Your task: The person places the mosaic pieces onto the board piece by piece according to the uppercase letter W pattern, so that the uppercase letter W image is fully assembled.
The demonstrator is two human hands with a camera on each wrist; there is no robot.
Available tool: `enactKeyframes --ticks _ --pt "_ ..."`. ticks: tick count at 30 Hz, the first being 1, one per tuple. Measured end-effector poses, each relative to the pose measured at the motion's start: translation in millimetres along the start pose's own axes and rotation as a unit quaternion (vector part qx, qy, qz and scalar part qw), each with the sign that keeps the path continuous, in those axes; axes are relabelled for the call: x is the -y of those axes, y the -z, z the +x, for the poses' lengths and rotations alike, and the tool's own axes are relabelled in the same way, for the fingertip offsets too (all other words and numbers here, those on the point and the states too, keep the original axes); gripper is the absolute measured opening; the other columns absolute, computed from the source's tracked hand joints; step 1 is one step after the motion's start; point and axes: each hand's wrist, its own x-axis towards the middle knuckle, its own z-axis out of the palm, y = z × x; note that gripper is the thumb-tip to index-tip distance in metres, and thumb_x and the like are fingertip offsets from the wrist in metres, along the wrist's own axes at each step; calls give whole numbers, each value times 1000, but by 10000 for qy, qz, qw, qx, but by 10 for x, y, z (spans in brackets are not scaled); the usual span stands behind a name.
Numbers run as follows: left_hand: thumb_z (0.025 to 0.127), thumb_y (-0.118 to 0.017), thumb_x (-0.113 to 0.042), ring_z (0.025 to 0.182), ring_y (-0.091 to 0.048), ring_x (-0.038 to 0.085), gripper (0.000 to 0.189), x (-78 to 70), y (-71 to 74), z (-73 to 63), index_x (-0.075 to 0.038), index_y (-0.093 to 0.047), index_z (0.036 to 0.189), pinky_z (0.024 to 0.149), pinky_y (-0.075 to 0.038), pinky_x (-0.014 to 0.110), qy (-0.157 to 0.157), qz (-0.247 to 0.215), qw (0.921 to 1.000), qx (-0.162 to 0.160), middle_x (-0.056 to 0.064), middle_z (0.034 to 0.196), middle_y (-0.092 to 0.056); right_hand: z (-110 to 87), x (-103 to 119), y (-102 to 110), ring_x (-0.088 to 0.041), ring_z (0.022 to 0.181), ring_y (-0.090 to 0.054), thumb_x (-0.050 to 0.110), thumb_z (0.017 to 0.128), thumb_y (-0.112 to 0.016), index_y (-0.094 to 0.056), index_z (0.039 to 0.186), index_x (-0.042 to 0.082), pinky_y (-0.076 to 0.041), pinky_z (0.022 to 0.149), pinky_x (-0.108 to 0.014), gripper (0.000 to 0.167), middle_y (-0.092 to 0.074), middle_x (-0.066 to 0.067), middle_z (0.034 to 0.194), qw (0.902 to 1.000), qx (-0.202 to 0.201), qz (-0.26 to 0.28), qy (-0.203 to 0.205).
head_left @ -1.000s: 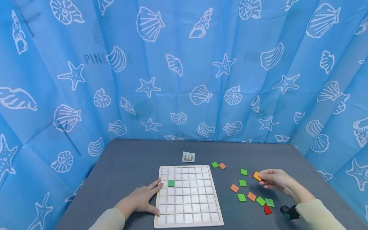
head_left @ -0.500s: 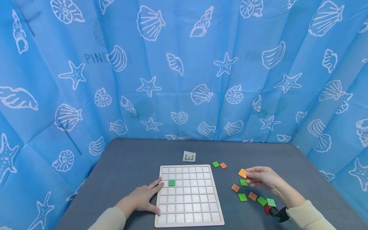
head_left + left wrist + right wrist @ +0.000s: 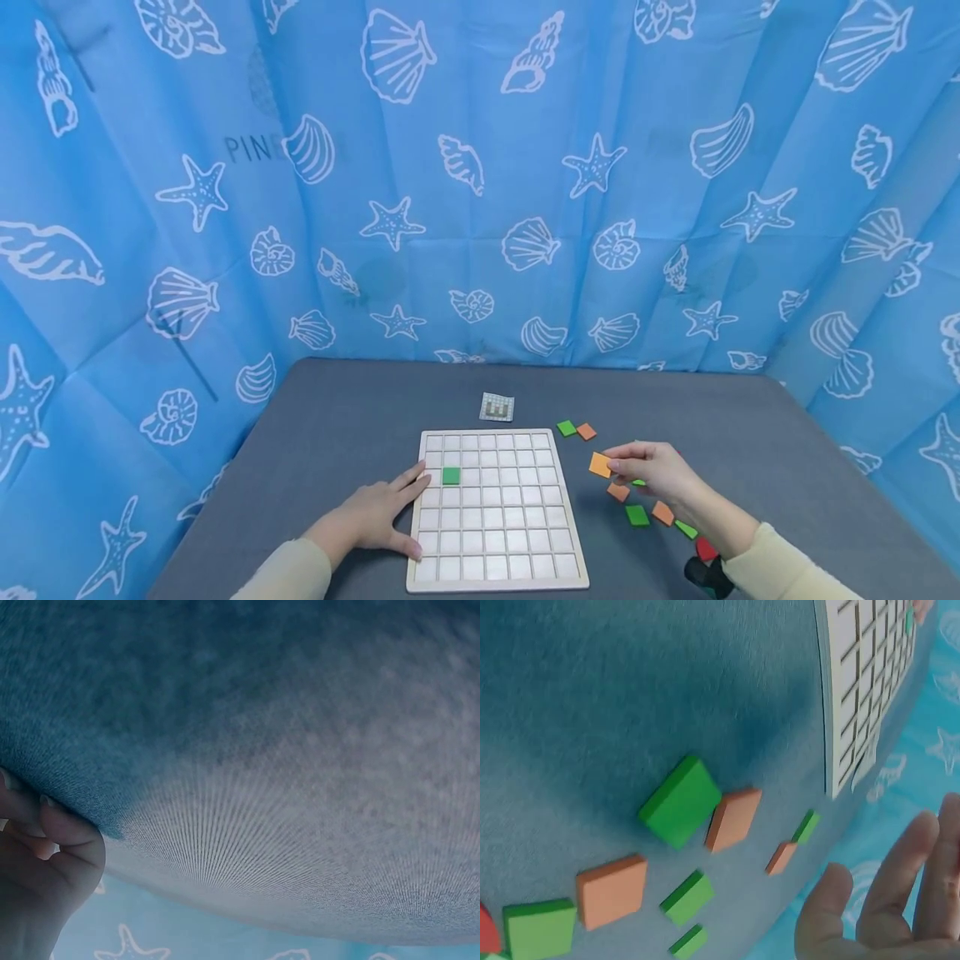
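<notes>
Between thumb and fingers of my right hand [image 3: 663, 475], an orange square tile [image 3: 600, 465] is pinched above the table, just right of the board. The white gridded board [image 3: 581, 575] lies flat, with one green tile [image 3: 451, 476] in a cell near its upper left. My left hand [image 3: 371, 517] rests along the board's left edge, fingers spread and thumb near the lower corner. In the right wrist view the right hand [image 3: 900, 900] shows at the lower right, but the pinched tile is out of sight. The left wrist view shows part of the left hand [image 3: 52, 862].
Several loose green tiles [image 3: 637, 516] and darker orange tiles [image 3: 663, 512] lie right of the board, some hidden by the right hand. A red rounded piece [image 3: 707, 548] is near the right wrist. A small pattern card [image 3: 497, 407] lies behind the board. A shell-patterned blue curtain [image 3: 480, 208] hangs behind.
My right hand has moved left toward the board, carrying the orange tile over the loose tiles. The left hand has stayed at the board's edge.
</notes>
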Motion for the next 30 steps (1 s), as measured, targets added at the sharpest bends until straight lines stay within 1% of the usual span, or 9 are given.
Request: enactKeyframes --ticks 5,9,14,19,25,30 --pt "71 -72 -66 125 -47 43 104 0 6 -1 -16 -33 154 94 -40 59 -28 37 10000 -57 1 161 -18 9 35 -158 -23 81 -64 15 92 -67 -71 112 -1 -48 71 -42 25 -69 -4 84 9998 -164 -30 63" --pt "71 -71 -68 125 -47 42 104 3 3 10 -18 -32 154 94 -40 58 -13 133 9999 -83 -1 161 -18 27 79 -282 -26 84 -62 14 92 -67 -71 111 0 -48 71 -42 23 -69 -3 85 9998 -194 -32 45" --pt "71 -71 -67 126 -46 44 104 -5 1 -1 -17 -32 154 95 -39 59 21 114 9999 -34 0 161 -17 61 127 -410 -28 88 -62 14 92 -67 -72 111 1 -47 73 -44 23 -69 -3 90 9999 -119 -39 -7" --pt "72 -71 -66 126 -47 44 104 -13 1 -19 -15 -32 154 95 -39 59 -26 85 9999 -75 2 161 -18 87 169 -526 -27 89 -62 15 92 -68 -73 111 3 -46 78 -48 23 -70 -3 93 9999 -69 -71 -97" --pt "72 -72 -65 124 -48 43 104 -6 7 -22 -14 -33 153 94 -39 59 -146 62 9998 -122 3 161 -19 122 196 -649 -25 84 -63 14 91 -68 -73 108 4 -47 74 -44 20 -70 -2 89 9999 -51 7 -103" --pt "73 -71 -64 125 -47 43 103 5 -6 -11 -15 -32 154 94 -39 59 -143 47 9999 -73 3 161 -18 151 225 -741 -26 82 -64 13 92 -67 -74 104 4 -46 73 -43 16 -69 -3 87 9999 83 54 -65"
